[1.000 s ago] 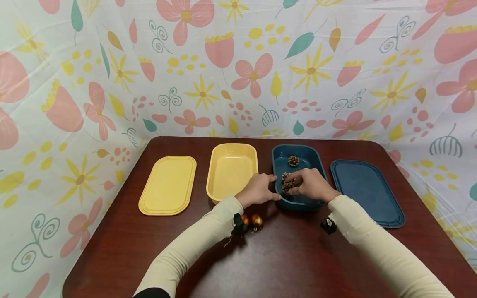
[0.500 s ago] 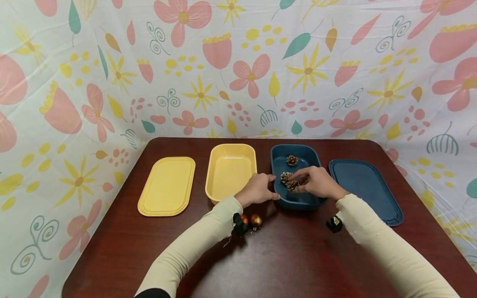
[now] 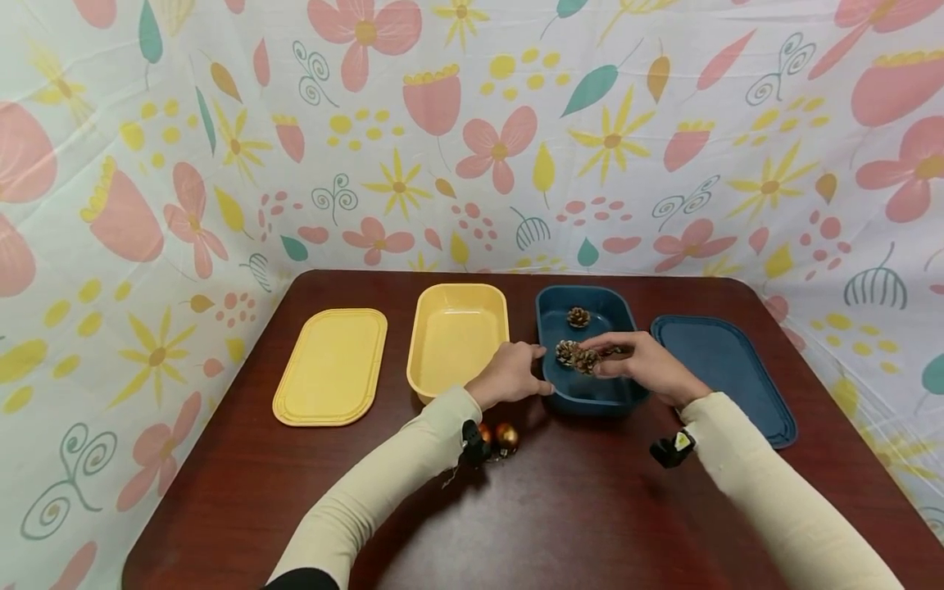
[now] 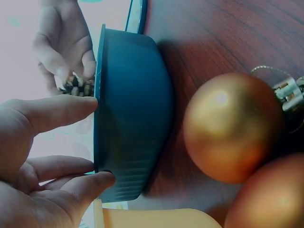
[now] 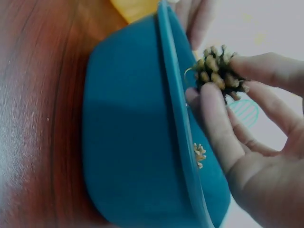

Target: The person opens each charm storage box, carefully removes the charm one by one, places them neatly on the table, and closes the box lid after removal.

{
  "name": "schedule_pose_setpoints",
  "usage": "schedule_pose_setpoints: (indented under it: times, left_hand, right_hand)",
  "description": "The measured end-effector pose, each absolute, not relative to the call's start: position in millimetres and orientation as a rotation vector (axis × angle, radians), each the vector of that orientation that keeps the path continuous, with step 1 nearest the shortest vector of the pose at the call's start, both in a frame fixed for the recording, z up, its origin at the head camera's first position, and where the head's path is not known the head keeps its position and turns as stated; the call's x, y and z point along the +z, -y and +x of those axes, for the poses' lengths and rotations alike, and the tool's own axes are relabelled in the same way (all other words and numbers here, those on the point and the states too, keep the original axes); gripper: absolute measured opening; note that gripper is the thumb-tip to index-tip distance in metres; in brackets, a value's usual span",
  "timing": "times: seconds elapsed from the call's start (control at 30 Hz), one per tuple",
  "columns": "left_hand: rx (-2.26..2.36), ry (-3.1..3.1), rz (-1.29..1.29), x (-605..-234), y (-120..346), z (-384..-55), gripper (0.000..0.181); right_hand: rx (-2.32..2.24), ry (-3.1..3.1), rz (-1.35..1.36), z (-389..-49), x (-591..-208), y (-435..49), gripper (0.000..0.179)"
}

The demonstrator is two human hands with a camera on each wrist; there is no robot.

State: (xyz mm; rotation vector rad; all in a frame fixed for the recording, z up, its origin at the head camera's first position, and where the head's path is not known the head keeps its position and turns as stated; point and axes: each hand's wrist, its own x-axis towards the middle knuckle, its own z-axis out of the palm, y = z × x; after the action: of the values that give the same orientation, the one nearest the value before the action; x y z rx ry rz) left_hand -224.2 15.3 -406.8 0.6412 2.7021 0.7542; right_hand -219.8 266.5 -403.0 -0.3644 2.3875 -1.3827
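My right hand (image 3: 640, 367) pinches a pine cone (image 5: 216, 73) between thumb and fingers, over the blue box (image 3: 590, 404). A second pine cone (image 3: 566, 352) lies right beside the pinched one, and a third pine cone (image 3: 578, 317) sits near the back of the box. More brown scales seem to show behind my right fingers, partly hidden. At the box's near left corner, my left hand (image 3: 509, 375) holds the rim with thumb and fingertips. Below my left wrist, gold bauble ornaments (image 4: 232, 128) rest on the table, partly hidden by the wrist camera in the head view.
A yellow box (image 3: 457, 340) stands left of the blue one, with a yellow lid (image 3: 332, 369) farther left. On the right lies a blue lid (image 3: 726, 377). All stand on a dark wooden table (image 3: 560, 508), before a flower-patterned cloth (image 3: 472, 147).
My right hand has shifted to the right and slightly toward me, with the pinched pine cone moving along. The left hand stays at the rim.
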Motion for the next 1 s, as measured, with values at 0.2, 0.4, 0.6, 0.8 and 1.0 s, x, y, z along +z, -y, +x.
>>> schedule_pose_setpoints:
  times: [0.2, 0.4, 0.6, 0.8, 1.0]
  left_hand:
    - [0.773, -2.687, 0.647, -407, -15, -226, 0.069]
    - [0.759, -2.696, 0.638, -407, -16, -225, 0.069]
    - [0.752, -2.699, 0.617, -405, -14, -224, 0.070]
    - [0.728, -2.715, 0.634, -406, -15, -224, 0.069]
    - [0.706, -2.735, 0.661, -407, -15, -226, 0.068]
  right_hand:
    - [-1.503, -2.294, -0.311, -213, -400, -269, 0.051]
    - [-1.520, -2.328, -0.364, -200, -400, -267, 0.049]
    - [-1.519, -2.359, -0.508, -186, -399, -260, 0.041]
    - [-1.515, -2.332, -0.678, -174, -403, -253, 0.032]
    - [-1.531, -2.235, -0.772, -166, -410, -247, 0.030]
